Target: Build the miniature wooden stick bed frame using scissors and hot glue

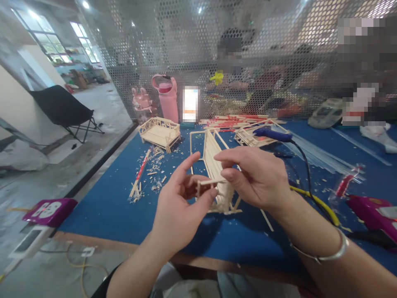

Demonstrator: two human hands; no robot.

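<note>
My left hand (181, 207) grips a small frame of thin wooden sticks (204, 184) between thumb and fingers, its index finger raised. One stick of that frame points right, and its end meets the fingertips of my right hand (257, 178). My right thumb is bent over that stick end, with the index finger curled above. Behind both hands stands a larger wooden stick model (214, 157) with a slatted panel and open frames, partly hidden by my right hand. A finished-looking miniature wooden bench (159, 134) with railings sits farther back at the left.
A blue-handled glue gun (273, 134) lies on another stick piece at the right, its cord trailing forward. Clear glue sticks (319, 153), yellow-handled pliers (322, 207) and a stick bundle (238, 121) lie around. A pink bottle (168, 99) and lit phone (190, 103) stand before the perforated metal screen (133, 49).
</note>
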